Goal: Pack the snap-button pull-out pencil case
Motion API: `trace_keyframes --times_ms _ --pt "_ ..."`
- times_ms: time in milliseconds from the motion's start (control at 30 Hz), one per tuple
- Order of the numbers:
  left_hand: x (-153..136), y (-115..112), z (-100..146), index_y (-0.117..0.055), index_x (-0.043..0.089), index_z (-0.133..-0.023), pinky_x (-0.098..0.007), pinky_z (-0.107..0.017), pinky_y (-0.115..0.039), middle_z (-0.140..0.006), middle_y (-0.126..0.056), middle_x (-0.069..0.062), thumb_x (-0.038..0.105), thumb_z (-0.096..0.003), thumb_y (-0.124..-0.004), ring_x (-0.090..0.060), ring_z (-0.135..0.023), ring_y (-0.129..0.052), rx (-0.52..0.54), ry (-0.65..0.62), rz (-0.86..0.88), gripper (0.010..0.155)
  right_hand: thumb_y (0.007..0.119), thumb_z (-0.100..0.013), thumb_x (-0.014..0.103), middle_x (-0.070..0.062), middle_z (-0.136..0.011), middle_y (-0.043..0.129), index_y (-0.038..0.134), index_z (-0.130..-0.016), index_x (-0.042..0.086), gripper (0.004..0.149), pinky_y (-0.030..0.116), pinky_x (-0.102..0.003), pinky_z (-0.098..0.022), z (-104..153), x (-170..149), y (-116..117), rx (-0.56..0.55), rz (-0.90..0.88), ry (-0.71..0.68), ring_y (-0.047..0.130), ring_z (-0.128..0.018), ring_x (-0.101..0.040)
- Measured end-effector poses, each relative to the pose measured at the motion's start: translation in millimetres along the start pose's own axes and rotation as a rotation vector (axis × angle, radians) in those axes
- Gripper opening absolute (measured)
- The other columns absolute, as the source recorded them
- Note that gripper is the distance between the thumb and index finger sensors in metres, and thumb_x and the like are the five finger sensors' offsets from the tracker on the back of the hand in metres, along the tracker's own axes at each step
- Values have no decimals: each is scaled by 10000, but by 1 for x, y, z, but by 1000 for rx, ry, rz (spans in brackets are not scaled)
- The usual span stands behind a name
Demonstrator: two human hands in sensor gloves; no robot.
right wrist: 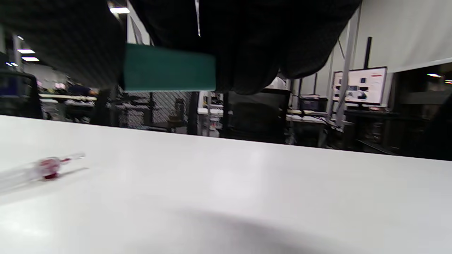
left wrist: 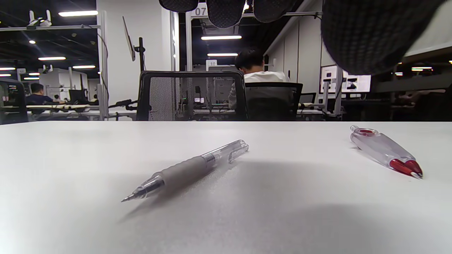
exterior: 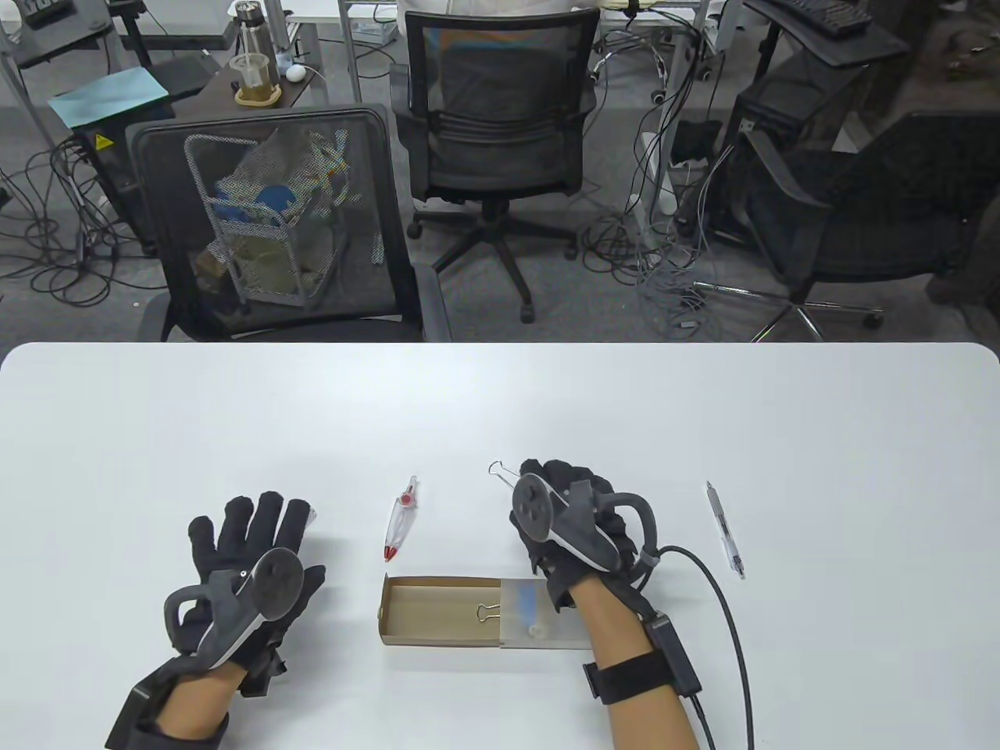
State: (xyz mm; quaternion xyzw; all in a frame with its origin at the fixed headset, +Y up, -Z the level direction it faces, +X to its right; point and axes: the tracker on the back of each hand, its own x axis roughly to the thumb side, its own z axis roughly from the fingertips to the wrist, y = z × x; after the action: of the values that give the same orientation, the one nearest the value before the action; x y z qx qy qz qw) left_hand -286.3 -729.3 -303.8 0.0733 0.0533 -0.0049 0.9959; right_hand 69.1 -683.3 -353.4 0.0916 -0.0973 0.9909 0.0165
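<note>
I am holding a green binder clip (right wrist: 169,68) pinched in my right hand (exterior: 574,512), its wire handle poking out past the fingers; the grip is pressed together on it. The pencil case (exterior: 484,613) is lying near the table's near edge, its cardboard drawer (exterior: 437,611) pulled out leftward with one clip (exterior: 488,612) already inside. I judge I should be bringing this clip low over the open drawer and releasing it flat. My left hand (exterior: 250,570) is hovering, fingers spread, above a clear pen (left wrist: 187,169). A red-tipped corrector (exterior: 400,530) is waiting mid-table, another pen (exterior: 725,530) toward the right edge. White matte table (exterior: 156,437); office chairs behind.
</note>
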Motion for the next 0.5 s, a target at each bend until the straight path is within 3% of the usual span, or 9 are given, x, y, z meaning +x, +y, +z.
trace_keyframes --times_ms 200,333,500 --pt "1 1 1 -429 493 -1096 -648 -856 -198 -1236 -406 148 652 -324 -831 -264 -1222 -373 9 6 -19 884 785 -366 639 126 -1010 788 716 -966 369 662 714 -453 -707 51 -12 7 -38 -165 -169 834 -895 -226" --pt "1 0 1 -428 495 -1095 -648 -856 -200 -1237 -404 148 653 -323 -830 -263 -1222 -375 12 11 -34 885 796 -365 620 151 -1024 771 706 -970 379 658 694 -458 -726 63 -11 14 38 -172 -266 808 -923 -226" --pt "4 2 2 -430 491 -1096 -649 -854 -208 -1236 -409 146 654 -323 -829 -265 -1220 -380 15 6 -45 885 794 -367 612 99 -1032 770 704 -973 370 659 691 -462 -727 66 -9 16 26 -177 -283 804 -925 -232"
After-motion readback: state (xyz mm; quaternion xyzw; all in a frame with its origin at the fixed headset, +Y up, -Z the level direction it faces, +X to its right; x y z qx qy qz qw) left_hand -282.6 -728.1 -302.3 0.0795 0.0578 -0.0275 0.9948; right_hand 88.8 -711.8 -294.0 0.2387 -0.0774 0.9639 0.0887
